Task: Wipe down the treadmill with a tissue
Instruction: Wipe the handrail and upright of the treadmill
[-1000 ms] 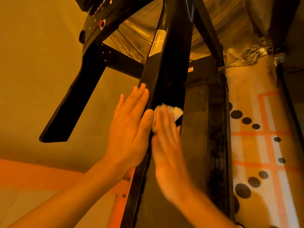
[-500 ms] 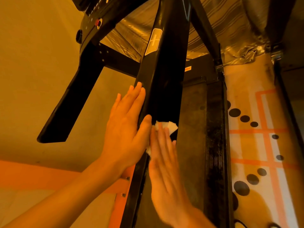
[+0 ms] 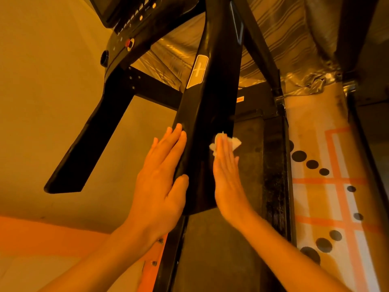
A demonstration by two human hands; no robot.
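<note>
A black treadmill handrail [image 3: 206, 114] runs from the console at the top down the middle of the view. My left hand [image 3: 162, 186] lies flat against its left side, fingers straight, thumb hooked over the front edge. My right hand [image 3: 227, 175] presses a crumpled white tissue [image 3: 235, 143] against the handrail's right face with straight fingers. Most of the tissue is hidden under my fingers. The dark treadmill belt [image 3: 252, 165] lies below and to the right.
The console [image 3: 134, 28] with a red button sits at the top left, and the other black handrail [image 3: 88, 144] juts down to the left. A striped shiny cover [image 3: 284, 39] hangs behind. A patterned mat [image 3: 328, 186] with black dots and orange lines lies on the right.
My right hand has slid the tissue up and to the right along the handrail, away from my left hand. My left hand stays on the rail's left side.
</note>
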